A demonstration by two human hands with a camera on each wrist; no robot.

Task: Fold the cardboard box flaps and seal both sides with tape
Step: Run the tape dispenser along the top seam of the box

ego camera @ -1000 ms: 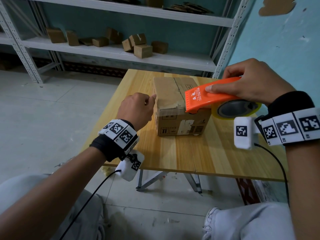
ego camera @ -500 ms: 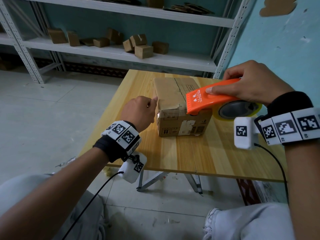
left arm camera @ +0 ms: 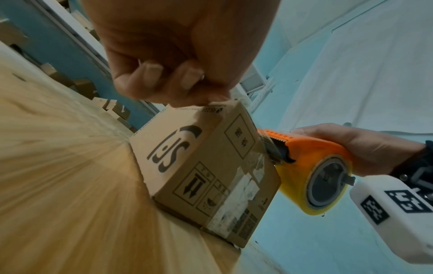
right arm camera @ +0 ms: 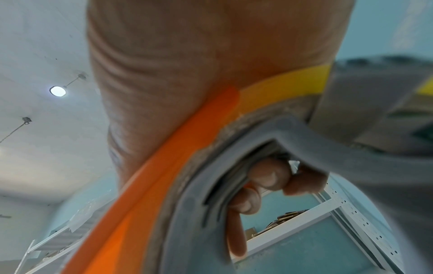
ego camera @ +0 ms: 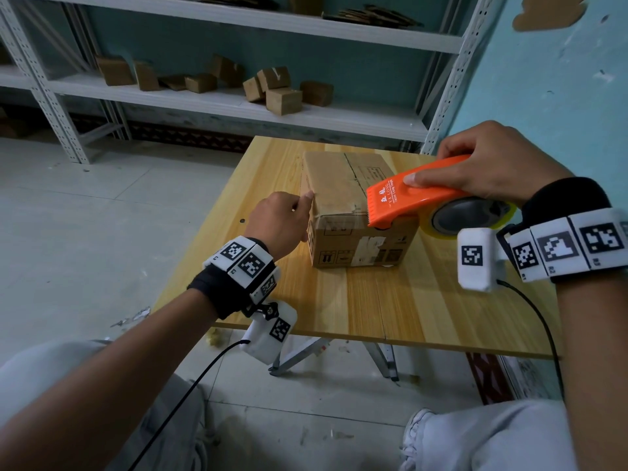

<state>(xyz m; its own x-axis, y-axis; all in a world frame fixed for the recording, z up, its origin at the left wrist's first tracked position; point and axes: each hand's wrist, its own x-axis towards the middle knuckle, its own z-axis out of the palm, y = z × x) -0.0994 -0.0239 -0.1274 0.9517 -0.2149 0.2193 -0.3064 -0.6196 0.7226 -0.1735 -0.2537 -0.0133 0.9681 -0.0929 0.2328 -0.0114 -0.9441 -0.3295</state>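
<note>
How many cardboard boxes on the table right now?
1. The cardboard box sits on the table, left hand at its left edge, tape dispenser on its right top. More small boxes sit on the shelf behind.

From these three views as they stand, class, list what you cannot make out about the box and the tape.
- Underside of the cardboard box: hidden in the head and left wrist views; it rests on the table.
- Box top beneath the tape dispenser: covered in the head view by it and the right hand.
- The box itself: absent from the right wrist view, which the tape roll fills.
- Small print on the box: unreadable in the head view.
</note>
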